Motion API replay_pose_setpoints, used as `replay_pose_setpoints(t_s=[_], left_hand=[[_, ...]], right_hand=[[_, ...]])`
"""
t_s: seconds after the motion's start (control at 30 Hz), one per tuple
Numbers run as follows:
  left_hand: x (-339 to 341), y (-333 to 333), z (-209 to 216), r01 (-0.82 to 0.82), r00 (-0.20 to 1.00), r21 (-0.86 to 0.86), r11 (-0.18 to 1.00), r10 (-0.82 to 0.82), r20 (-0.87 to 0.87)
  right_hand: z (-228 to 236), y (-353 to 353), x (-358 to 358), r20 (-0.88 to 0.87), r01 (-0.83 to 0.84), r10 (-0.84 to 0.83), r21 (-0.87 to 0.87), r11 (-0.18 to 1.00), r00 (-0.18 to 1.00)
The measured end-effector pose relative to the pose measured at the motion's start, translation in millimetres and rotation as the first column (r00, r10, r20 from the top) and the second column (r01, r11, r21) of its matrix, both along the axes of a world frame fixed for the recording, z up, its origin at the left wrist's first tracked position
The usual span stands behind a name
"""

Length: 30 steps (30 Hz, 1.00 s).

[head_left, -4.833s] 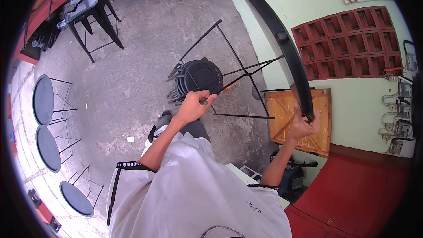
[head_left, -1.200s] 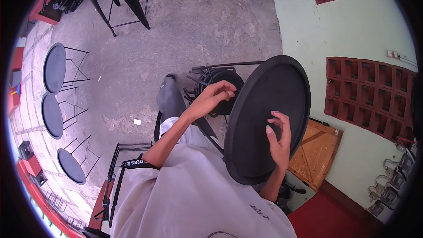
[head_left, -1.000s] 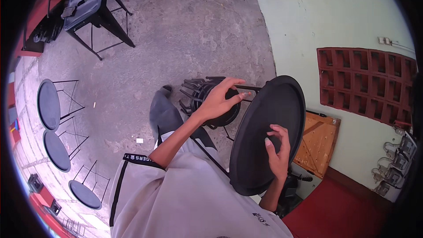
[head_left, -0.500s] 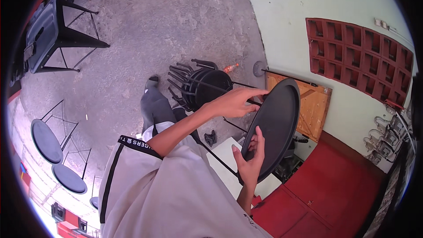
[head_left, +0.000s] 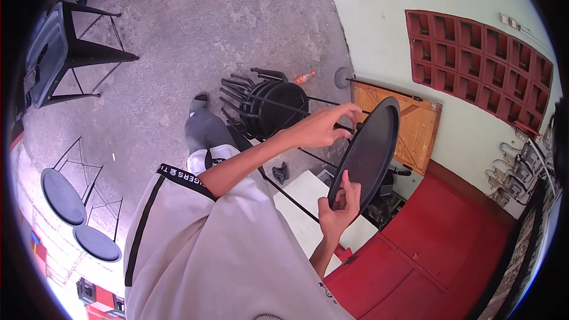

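Note:
A round black stool [head_left: 374,153] with thin legs is tipped on its side in front of me, its dark dish-like face turned partly toward me. My left hand [head_left: 328,124] is closed at the upper part of it, fingers bent around a thin leg close to the rim. At the lower rim my right hand [head_left: 341,206] grips the edge, with fingers curled over the face and thumb outside. The thin black legs stretch leftward past my left forearm. Part of the stool's underside is hidden by my hands.
Stacked black stools [head_left: 278,106] stand on the concrete floor beyond my left arm. A wooden board [head_left: 409,127] leans on the pale wall. Right of me is a red cabinet [head_left: 438,231]; a white surface [head_left: 296,201] lies beneath. Round-seat stools [head_left: 62,195] and a black metal chair [head_left: 47,53] stand left.
The stool has tilted, so its face looks narrower. My left fingers have bent in more, and my right fingers have curled tighter on the rim. The whole view has shifted slightly.

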State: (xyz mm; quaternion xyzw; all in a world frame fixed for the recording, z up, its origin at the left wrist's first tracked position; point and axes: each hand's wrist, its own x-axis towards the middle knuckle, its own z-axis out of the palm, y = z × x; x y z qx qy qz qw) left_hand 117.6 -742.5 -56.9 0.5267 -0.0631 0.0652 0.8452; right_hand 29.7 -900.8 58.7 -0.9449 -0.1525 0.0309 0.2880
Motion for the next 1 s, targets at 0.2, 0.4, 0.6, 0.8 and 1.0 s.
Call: replay_pose_setpoints(t_s=[0.2,0.4,0.6,0.8,1.0], left_hand=[[6.6,5.3,-0.9,0.046,0.999,0.051,0.998,-0.047,0.008],[11.8,3.1,-3.5,0.005,0.998,-0.048,0.999,-0.002,0.066],[16.9,0.1,-10.6,0.078,0.996,-0.044,0.996,-0.077,0.036],[18.7,12.8,-4.5,0.178,0.984,-0.047,0.983,-0.178,-0.006],[26.1,15.7,-11.1,0.217,0.976,-0.032,0.976,-0.217,-0.002]], right_hand=[[-2.3,0.9,-2.1,-0.008,0.015,-0.015,0.006,1.000,1.000],[2.8,5.2,-4.1,-0.017,0.067,-0.067,-0.007,0.998,0.998],[2.1,5.7,-5.0,-0.032,0.083,-0.083,0.009,0.997,0.996],[-1.3,3.5,-6.0,-0.019,0.061,-0.061,0.012,0.998,0.998],[-4.4,6.6,-4.0,-0.014,0.067,-0.067,0.042,0.997,0.998]])
